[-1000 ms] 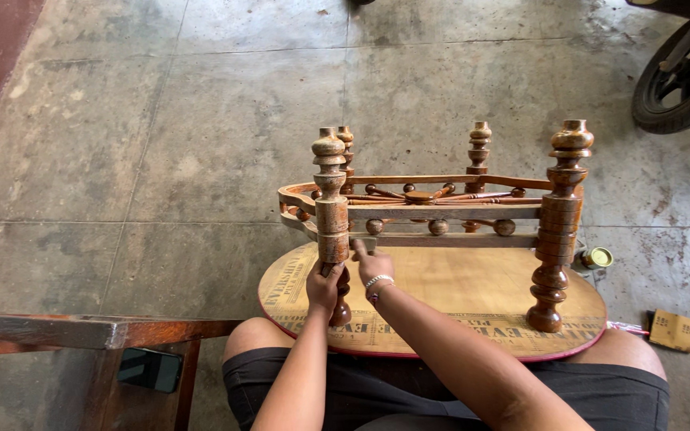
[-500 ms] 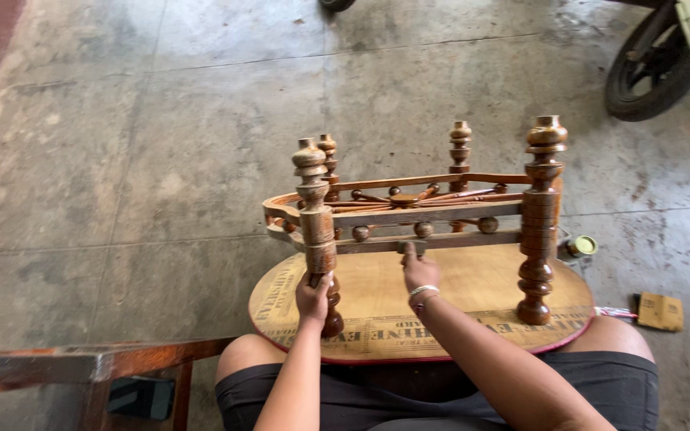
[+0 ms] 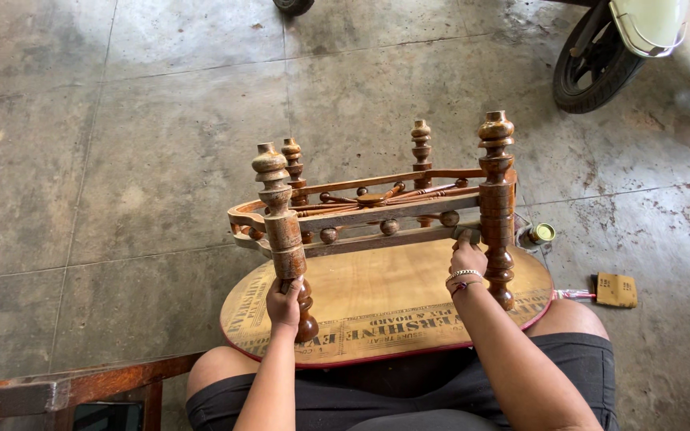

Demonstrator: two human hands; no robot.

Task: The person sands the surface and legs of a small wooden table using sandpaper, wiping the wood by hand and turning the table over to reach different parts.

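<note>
Four turned legs stick up from a small wooden table (image 3: 385,299) that lies upside down across the person's lap, its oval top facing the camera with a red edge and printed lettering along the near rim. Against that table everything else is placed. The left hand (image 3: 283,303) is closed around the lower part of the near-left leg (image 3: 285,231), just above where the leg meets the top. The right hand (image 3: 467,257) reaches to the near rail (image 3: 385,239) beside the near-right leg (image 3: 497,203); its fingers curl against the rail end, and a small pad may sit under them, though I cannot tell. A bracelet (image 3: 463,276) circles that wrist. Wooden balls hang between the two rails, and spokes fan out from a hub farther back. Just right of the table a small tin (image 3: 541,234) stands on the concrete floor (image 3: 121,160), with a brown card (image 3: 616,290) a little farther right. Beyond the table's far right corner is a scooter wheel (image 3: 592,68). Near the left knee a dark wooden bench (image 3: 65,391) crosses the corner.
</note>
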